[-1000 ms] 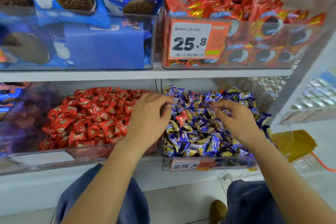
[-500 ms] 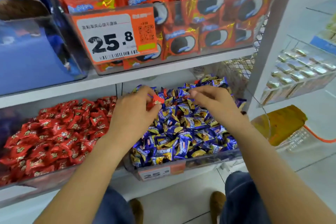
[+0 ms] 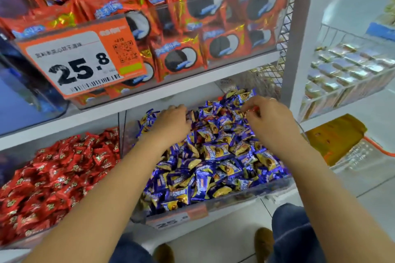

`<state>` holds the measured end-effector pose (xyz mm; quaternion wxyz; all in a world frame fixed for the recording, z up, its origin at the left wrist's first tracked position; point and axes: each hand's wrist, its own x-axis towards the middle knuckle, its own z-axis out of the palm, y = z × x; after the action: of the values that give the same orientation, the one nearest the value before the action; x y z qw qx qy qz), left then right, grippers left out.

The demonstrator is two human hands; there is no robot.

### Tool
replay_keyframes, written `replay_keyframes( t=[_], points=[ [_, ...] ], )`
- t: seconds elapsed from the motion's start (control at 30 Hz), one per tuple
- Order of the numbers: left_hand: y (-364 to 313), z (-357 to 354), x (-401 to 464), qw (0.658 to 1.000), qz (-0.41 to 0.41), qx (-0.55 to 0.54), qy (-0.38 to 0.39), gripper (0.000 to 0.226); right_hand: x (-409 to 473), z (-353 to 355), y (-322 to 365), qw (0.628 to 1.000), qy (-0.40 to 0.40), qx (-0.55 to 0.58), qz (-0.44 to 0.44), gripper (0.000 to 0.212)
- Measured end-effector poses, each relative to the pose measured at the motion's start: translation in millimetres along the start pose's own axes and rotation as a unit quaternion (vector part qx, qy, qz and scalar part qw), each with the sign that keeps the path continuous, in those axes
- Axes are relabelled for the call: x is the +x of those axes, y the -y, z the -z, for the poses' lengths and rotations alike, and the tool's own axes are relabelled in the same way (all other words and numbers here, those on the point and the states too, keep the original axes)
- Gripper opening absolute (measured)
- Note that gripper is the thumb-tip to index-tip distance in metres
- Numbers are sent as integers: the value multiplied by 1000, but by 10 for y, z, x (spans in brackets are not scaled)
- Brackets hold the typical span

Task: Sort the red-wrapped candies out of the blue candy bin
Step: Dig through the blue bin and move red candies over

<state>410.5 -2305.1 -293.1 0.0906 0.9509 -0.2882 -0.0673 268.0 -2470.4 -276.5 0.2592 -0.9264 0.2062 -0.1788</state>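
A small red-wrapped candy [image 3: 254,109] is pinched by the right hand [image 3: 270,123] for removal, while blue foil-wrapped candies [image 3: 215,151] are raked aside by the curled left hand [image 3: 171,123].

Both hands are seen inside the blue bin [image 3: 213,211], on the heap of blue candies [image 3: 215,156]. The left hand [image 3: 171,126] is laid knuckles-up with fingers curled into the heap; what it holds cannot be told. A red candy [image 3: 253,110] is pinched at the fingertips of the right hand [image 3: 269,126]. A red bin [image 3: 53,177] is located just left. A price tag [image 3: 79,60] marked 25.8 is fixed above.
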Motion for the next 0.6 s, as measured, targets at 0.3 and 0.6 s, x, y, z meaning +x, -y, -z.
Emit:
replay_keyframes(
  t=[0.3, 0.6],
  points=[
    [-234, -263, 580, 960, -36, 51, 272, 117, 34, 119, -74, 1000, 9, 22, 7, 24],
    [-271, -528, 565, 993, -58, -1, 105, 70, 62, 11, 105, 998, 14, 56, 18, 25]
  ],
)
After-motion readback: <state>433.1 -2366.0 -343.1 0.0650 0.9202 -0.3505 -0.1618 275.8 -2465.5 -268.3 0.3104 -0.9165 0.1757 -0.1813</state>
